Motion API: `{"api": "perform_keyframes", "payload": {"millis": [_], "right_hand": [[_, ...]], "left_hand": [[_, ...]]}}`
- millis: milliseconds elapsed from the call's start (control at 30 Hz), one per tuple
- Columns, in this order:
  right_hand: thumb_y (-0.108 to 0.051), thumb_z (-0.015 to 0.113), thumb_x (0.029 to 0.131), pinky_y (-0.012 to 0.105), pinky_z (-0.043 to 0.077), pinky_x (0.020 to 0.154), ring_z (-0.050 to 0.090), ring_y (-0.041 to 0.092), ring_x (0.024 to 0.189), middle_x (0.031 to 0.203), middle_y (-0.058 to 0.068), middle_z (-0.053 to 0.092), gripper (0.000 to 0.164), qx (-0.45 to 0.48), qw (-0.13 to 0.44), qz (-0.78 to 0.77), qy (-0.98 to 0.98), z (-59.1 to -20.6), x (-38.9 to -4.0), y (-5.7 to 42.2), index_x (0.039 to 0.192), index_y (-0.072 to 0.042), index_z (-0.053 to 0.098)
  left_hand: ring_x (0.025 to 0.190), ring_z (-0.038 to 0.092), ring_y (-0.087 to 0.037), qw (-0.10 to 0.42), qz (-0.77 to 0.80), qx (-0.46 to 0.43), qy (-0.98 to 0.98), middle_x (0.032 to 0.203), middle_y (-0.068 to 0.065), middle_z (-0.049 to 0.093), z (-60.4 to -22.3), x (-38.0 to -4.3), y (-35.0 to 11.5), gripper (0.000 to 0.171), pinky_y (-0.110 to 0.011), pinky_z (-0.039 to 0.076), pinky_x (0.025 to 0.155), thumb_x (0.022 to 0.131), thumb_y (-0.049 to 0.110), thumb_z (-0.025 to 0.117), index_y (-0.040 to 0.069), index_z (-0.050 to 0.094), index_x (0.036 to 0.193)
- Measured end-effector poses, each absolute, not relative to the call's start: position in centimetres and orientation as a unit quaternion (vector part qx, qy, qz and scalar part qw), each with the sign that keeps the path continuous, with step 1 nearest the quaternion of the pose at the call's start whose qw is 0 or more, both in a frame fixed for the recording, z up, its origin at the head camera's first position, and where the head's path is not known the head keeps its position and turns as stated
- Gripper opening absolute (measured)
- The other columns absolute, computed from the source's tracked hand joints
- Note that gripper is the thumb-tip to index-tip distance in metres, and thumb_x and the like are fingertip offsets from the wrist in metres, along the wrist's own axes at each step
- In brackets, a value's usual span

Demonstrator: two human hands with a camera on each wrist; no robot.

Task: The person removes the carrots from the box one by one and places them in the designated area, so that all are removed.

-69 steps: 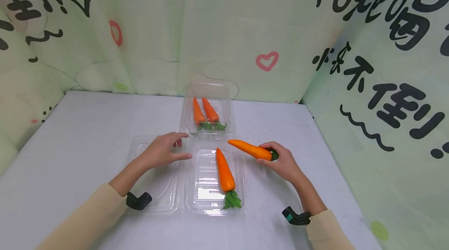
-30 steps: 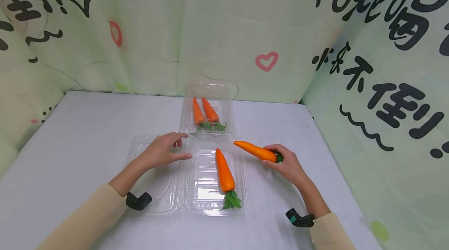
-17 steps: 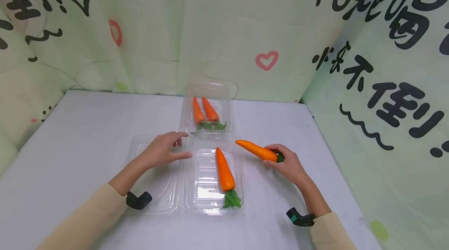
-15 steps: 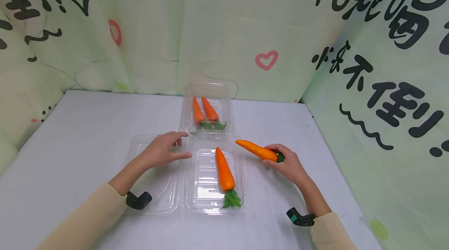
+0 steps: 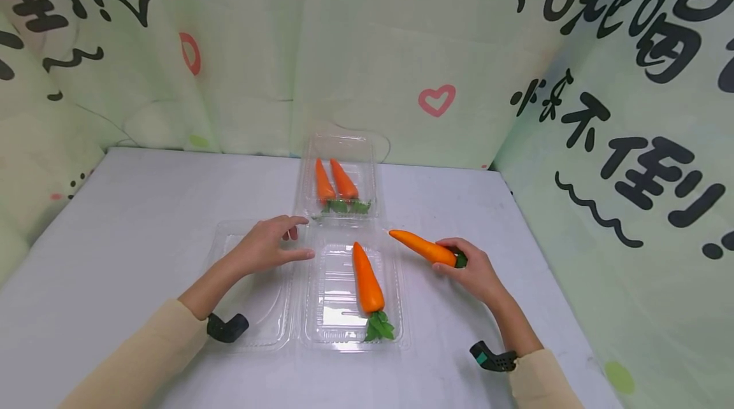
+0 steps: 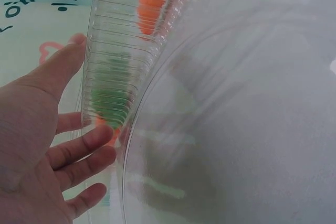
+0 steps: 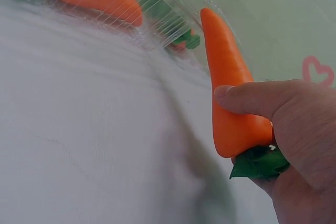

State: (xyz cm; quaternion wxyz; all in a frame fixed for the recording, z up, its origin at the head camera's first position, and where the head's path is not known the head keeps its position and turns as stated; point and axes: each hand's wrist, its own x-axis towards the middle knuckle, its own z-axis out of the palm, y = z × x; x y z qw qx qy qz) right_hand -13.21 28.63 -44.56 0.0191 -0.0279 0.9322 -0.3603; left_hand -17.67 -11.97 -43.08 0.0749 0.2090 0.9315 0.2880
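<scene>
My right hand (image 5: pixel 471 269) grips a carrot (image 5: pixel 421 247) near its leafy end, its tip pointing left. In the right wrist view the thumb lies across the orange body, and green leaves (image 7: pixel 260 162) show under the palm. The carrot is held right of an open clear plastic box (image 5: pixel 332 294). Inside that box another carrot (image 5: pixel 367 278) lies along the right side, leaves toward me. At the box's far left edge is my left hand (image 5: pixel 269 245), fingers spread and holding nothing. In the left wrist view its fingertips are right by the ribbed box wall (image 6: pixel 113 56).
The box's clear lid (image 5: pixel 266 307) lies flat on the left, under my left forearm. Behind stands a second clear box (image 5: pixel 369 173) with two carrots (image 5: pixel 343 181) in it. A white-covered table (image 5: pixel 143 218) carries everything, and printed curtains (image 5: pixel 367 46) hang around it.
My right hand has shifted slightly to the right with the carrot, away from the open box. The left hand and the other carrots stay where they were.
</scene>
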Motion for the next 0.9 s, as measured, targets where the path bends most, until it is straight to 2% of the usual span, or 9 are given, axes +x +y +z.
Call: {"api": "perform_keyframes", "payload": {"millis": [900], "right_hand": [[-0.02,0.075,0.084,0.055,0.04,0.106,0.051,0.031,0.112,0.128,0.015,0.059,0.045,-0.005,0.022,-0.358,0.933,-44.54,-13.01,29.27,0.125,-0.01,0.059]], "left_hand": [[0.092,0.058,-0.022,0.068,0.288,0.217,0.93,0.099,-0.006,0.064,-43.04,-17.7,-12.09,0.072,-0.03,0.049,0.073,0.079,0.048,0.075,0.01,0.054,0.136]]}}
